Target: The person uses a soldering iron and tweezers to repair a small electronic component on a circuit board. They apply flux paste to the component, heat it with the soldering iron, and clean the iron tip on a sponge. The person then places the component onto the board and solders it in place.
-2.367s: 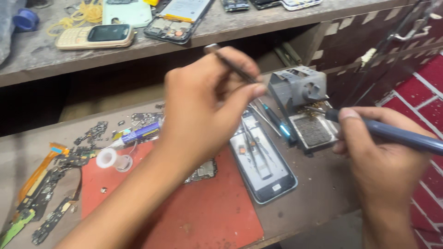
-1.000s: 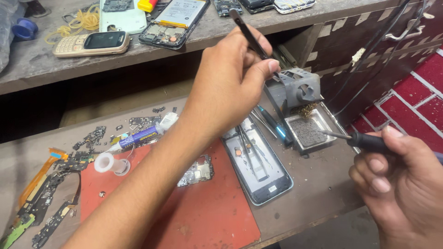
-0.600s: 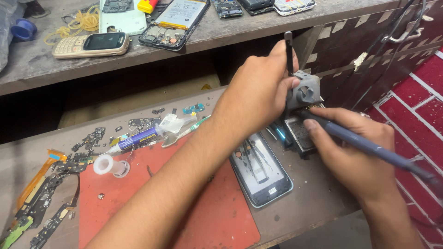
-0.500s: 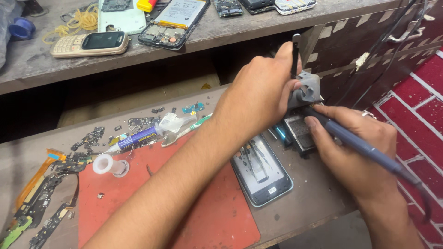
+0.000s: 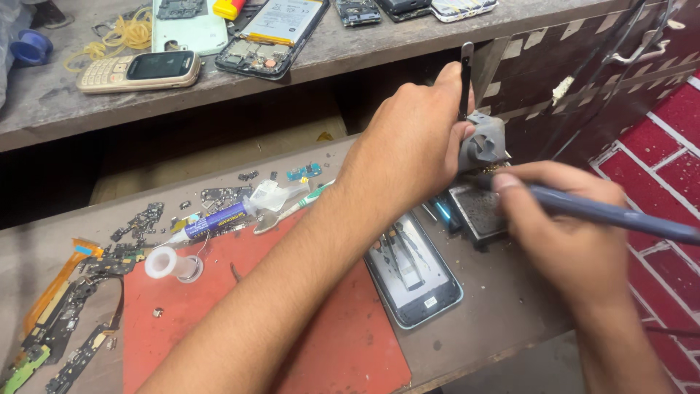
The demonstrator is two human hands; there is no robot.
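My left hand [image 5: 415, 142] reaches across the bench and grips a pair of dark tweezers [image 5: 465, 76] that stick up out of the fist, pressed against the grey soldering iron stand [image 5: 483, 142]. My right hand [image 5: 558, 233] holds a blue-handled soldering iron [image 5: 612, 215] like a pen. Its tip is hidden behind my fingers near the stand's dark tray [image 5: 481, 211]. An opened phone shell [image 5: 412, 270] with small tools lying in it sits just below my left wrist.
A red work mat [image 5: 189, 328] covers the bench front. On it or near it lie a small white roll [image 5: 169, 263], a blue-labelled tube [image 5: 215, 219], and several circuit scraps [image 5: 65, 321] at left. The upper shelf holds an old keypad phone [image 5: 138, 69] and opened phones [image 5: 273, 29]. Red brick floor shows at right.
My left hand has moved right from over the mat to the stand, turning the tweezers upright. My right hand has swung in from the far right to the stand's tray.
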